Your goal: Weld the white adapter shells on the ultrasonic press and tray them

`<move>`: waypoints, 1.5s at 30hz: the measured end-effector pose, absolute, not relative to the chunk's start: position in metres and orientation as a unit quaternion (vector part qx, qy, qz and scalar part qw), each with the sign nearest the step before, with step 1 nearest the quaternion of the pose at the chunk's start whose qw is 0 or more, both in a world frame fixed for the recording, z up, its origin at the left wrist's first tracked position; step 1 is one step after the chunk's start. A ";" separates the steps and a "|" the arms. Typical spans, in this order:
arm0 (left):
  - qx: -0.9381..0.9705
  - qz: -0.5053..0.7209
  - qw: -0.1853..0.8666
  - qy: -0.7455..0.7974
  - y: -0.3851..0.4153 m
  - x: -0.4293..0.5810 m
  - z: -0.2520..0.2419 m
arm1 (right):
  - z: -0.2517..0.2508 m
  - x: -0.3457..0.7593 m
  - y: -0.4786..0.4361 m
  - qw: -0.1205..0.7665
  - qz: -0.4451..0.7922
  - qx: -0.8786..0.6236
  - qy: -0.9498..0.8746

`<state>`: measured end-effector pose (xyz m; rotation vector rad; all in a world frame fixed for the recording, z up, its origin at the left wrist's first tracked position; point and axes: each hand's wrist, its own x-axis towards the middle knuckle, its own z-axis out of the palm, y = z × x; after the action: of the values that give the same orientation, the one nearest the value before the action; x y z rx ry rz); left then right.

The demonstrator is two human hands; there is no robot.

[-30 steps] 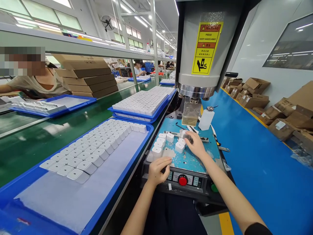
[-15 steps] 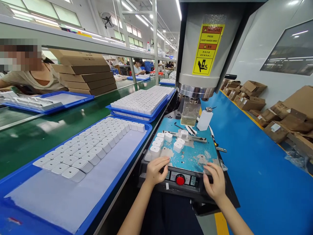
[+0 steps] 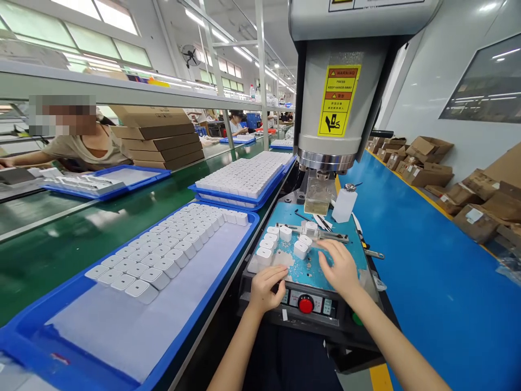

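My left hand [image 3: 266,288] rests at the front left edge of the press's blue work plate [image 3: 311,278], thumb apart from the fingers, with nothing seen in it. Over the right side of the plate, my right hand [image 3: 340,269] reaches inward with spread fingers, close to a pair of small white square housings [image 3: 300,250]. Several more white housings [image 3: 265,256] stand in a cluster beyond my left hand. One white piece [image 3: 311,227] sits at the metal holder [image 3: 336,237], beneath the clear block [image 3: 318,196] on the press head [image 3: 325,160].
A blue tray [image 3: 240,255] with rows of white housings lies on the green conveyor [image 3: 24,260] at left; stacked full trays [image 3: 260,205] stand behind. A white bottle [image 3: 345,203] is at the plate's back right. The red button [image 3: 306,304] is in front. A co-worker [image 3: 89,149] sits across.
My right hand has moved from the plate's front right edge inward and forward, toward the pair of white housings. My left hand stays at the front left edge. The camera view has shifted slightly.
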<state>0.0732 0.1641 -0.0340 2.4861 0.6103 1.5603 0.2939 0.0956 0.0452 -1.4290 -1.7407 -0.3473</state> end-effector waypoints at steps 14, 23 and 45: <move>0.828 0.528 0.013 0.190 0.168 0.076 -0.039 | -0.008 0.318 0.055 0.384 -0.253 -0.531 -0.712; 0.829 0.517 0.038 0.211 0.164 0.075 -0.036 | 0.018 0.313 0.147 0.301 -0.031 -0.579 -0.757; 0.827 0.354 0.015 0.438 0.197 0.165 0.053 | 0.000 0.320 0.146 0.443 0.018 -0.611 -0.656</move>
<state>0.1649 0.1968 0.0530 2.5731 1.3622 1.1006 0.3203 0.1464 0.0000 -1.5163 -1.6272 0.0453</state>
